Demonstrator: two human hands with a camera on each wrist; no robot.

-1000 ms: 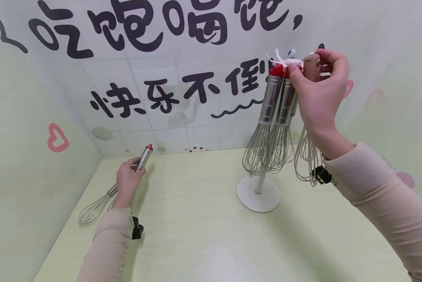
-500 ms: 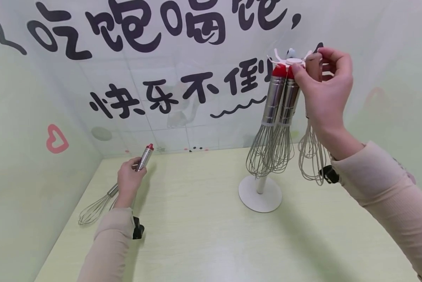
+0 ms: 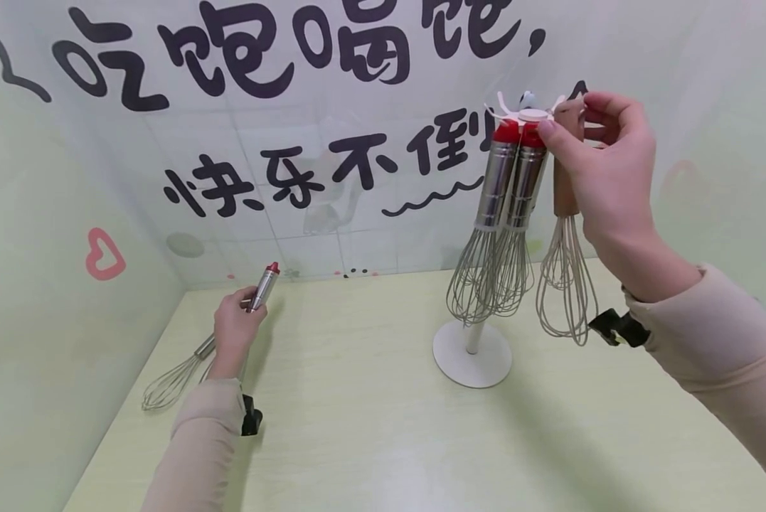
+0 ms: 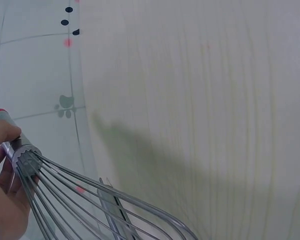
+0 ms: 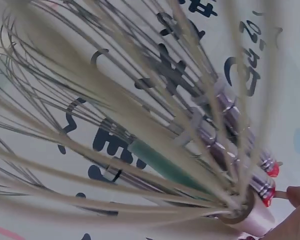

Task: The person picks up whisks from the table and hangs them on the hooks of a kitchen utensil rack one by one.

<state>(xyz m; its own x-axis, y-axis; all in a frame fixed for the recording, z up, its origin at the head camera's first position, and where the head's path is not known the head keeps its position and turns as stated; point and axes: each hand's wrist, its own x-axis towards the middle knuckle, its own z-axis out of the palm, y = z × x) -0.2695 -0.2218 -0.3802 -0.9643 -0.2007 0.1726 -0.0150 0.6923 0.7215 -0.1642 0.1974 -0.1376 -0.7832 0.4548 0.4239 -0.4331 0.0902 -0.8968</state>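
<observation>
My left hand [image 3: 235, 327] grips a steel whisk [image 4: 21, 145] by its handle, red tip pointing up and away. A second steel whisk [image 3: 174, 377] lies on the table behind that hand. At the right, my right hand [image 3: 616, 174] holds a whisk with a brown handle [image 3: 565, 185] near its top, beside a white hanging rack [image 3: 533, 114]. The thumb reaches across the handle to the neighbouring red tip. Two red-tipped steel whisks [image 3: 496, 185] hang there, wires down. In the right wrist view, a teal-handled whisk [image 5: 165, 162] shows behind the brown-handled one.
The rack's round white base [image 3: 472, 363] stands on the pale table [image 3: 357, 419], its post partly hidden by the whisks. A printed wall [image 3: 331, 235] with black lettering rises at the back, and another wall [image 3: 43, 320] borders the left side.
My right hand and forearm have shifted to the right and turned, showing more of the brown handle. The hanging whisks swung slightly right early on. The left hand stays about where it was.
</observation>
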